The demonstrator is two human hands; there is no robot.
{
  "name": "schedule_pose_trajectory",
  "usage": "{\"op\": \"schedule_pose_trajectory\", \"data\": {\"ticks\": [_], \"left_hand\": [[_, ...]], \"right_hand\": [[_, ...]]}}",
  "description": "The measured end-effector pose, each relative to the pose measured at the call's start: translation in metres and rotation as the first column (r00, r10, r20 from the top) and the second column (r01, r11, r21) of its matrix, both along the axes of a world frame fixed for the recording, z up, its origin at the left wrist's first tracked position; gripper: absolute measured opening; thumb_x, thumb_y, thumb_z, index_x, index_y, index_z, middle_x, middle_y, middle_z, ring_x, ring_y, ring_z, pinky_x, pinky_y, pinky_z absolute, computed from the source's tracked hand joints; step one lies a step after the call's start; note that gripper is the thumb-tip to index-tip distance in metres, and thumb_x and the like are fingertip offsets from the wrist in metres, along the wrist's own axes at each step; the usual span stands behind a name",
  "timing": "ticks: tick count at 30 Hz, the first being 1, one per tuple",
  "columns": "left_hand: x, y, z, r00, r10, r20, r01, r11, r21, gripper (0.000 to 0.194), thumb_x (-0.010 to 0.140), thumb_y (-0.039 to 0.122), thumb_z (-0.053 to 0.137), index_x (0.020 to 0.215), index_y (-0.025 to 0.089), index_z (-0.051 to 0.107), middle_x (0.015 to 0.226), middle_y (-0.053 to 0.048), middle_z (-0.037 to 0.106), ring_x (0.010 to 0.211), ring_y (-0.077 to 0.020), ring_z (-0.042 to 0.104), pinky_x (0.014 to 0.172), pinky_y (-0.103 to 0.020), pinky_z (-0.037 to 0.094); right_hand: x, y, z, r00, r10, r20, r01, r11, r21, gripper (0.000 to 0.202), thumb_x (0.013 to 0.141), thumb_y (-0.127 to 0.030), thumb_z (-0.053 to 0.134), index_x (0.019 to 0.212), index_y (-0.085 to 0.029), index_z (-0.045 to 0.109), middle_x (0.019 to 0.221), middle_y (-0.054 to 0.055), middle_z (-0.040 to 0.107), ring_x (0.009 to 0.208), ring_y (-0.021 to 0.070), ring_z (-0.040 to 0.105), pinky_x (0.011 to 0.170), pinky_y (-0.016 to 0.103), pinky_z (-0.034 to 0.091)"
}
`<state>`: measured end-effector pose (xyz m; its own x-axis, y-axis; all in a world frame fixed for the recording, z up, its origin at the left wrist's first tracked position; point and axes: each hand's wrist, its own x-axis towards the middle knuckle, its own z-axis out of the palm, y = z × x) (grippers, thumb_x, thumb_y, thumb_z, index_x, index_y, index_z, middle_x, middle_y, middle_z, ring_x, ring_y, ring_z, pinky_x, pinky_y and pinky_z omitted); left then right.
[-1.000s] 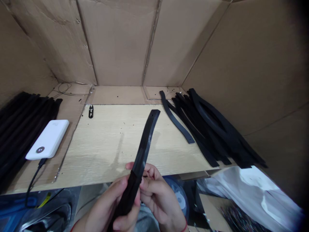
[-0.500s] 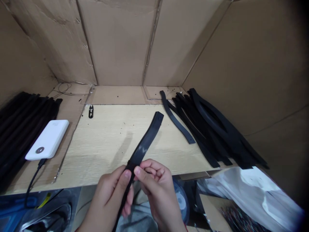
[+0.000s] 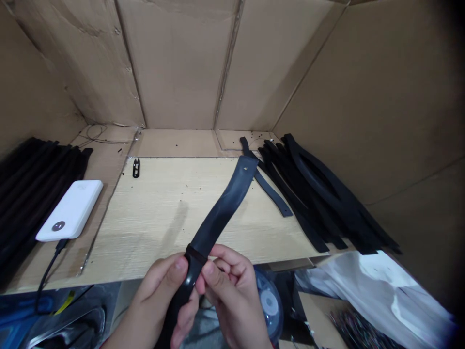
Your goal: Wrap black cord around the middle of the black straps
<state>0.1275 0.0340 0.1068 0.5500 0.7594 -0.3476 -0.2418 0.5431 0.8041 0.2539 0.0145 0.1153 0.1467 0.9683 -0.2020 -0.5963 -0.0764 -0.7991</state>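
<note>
Between my hands is a flat black strap (image 3: 222, 208), its holed end pointing up and to the right over the table. A narrow black loop (image 3: 196, 254) wraps across the strap just above my thumbs. My left hand (image 3: 163, 286) grips the strap's left edge, thumb on top, fingers curled beneath. On the other edge, my right hand (image 3: 232, 286) pinches strap and loop with thumb and forefinger. The lower part of the strap runs down between my hands and out of view. Another black strap (image 3: 272, 191) lies alone on the table beyond, partly covered by the held one.
Several black straps (image 3: 312, 198) are heaped along the right wall, and more black strips (image 3: 32, 194) lie at left. A white power bank (image 3: 70, 211) with a cable sits beside them. Small black thread snips (image 3: 136, 168) lie near the back. Cardboard walls (image 3: 181, 63) enclose the table.
The strap has turned so its broad face shows more, and its tip has moved up and right. The loop across it is now plainly visible. Both hands still grip it.
</note>
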Motion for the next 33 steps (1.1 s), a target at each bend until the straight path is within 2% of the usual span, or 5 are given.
{"op": "schedule_pose_trajectory", "data": {"ticks": [5, 8, 13, 18, 33], "left_hand": [[0.006, 0.003, -0.029, 0.862, -0.155, 0.482, 0.253, 0.957, -0.144, 0.046, 0.091, 0.056, 0.044, 0.073, 0.016, 0.058, 0.034, 0.008, 0.036, 0.023, -0.0043, 0.027, 0.025, -0.013, 0.024], [0.01, 0.01, -0.036, 0.723, -0.254, 0.643, 0.432, 0.892, -0.133, 0.046, 0.091, 0.055, 0.043, 0.067, 0.017, 0.055, 0.032, 0.009, 0.032, 0.019, -0.0045, 0.021, 0.022, -0.014, 0.022], [0.004, 0.014, -0.017, 0.958, -0.261, 0.123, 0.261, 0.965, 0.014, 0.061, 0.086, 0.071, 0.034, 0.081, 0.015, 0.057, 0.05, 0.001, 0.053, 0.036, -0.0078, 0.044, 0.037, -0.017, 0.035], [0.004, 0.011, -0.005, 0.922, 0.006, -0.388, 0.17, 0.892, 0.419, 0.039, 0.087, 0.056, 0.053, 0.091, 0.018, 0.06, 0.062, 0.001, 0.056, 0.055, -0.0115, 0.051, 0.052, -0.021, 0.038], [0.003, 0.008, -0.011, 0.99, -0.071, -0.126, 0.08, 0.995, 0.067, 0.049, 0.089, 0.062, 0.042, 0.071, 0.018, 0.056, 0.046, 0.002, 0.051, 0.037, -0.0087, 0.042, 0.039, -0.021, 0.032]], "right_hand": [[0.01, 0.008, -0.004, 0.948, 0.308, -0.078, -0.303, 0.951, 0.067, 0.04, 0.063, -0.039, 0.086, 0.095, -0.016, 0.076, 0.053, 0.001, 0.064, 0.041, 0.0058, 0.048, 0.04, 0.014, 0.032], [0.013, 0.011, -0.004, 0.957, 0.289, -0.029, -0.282, 0.95, 0.135, 0.031, 0.064, -0.034, 0.086, 0.088, -0.017, 0.078, 0.056, 0.001, 0.067, 0.046, 0.0087, 0.057, 0.043, 0.015, 0.042], [0.008, 0.01, 0.002, 0.983, 0.163, 0.088, -0.172, 0.98, 0.097, 0.018, 0.076, -0.029, 0.077, 0.089, -0.017, 0.076, 0.051, -0.001, 0.066, 0.04, 0.0102, 0.06, 0.043, 0.018, 0.05], [0.003, 0.01, 0.004, 0.982, 0.105, 0.158, -0.11, 0.994, 0.023, 0.019, 0.073, -0.032, 0.078, 0.075, -0.015, 0.071, 0.044, -0.004, 0.058, 0.031, 0.0099, 0.053, 0.034, 0.019, 0.047], [0.018, 0.007, 0.013, 0.921, 0.231, 0.315, -0.251, 0.968, 0.024, 0.037, 0.09, -0.038, 0.06, 0.062, -0.014, 0.067, 0.051, 0.002, 0.064, 0.047, 0.0132, 0.061, 0.053, 0.024, 0.045]]}}
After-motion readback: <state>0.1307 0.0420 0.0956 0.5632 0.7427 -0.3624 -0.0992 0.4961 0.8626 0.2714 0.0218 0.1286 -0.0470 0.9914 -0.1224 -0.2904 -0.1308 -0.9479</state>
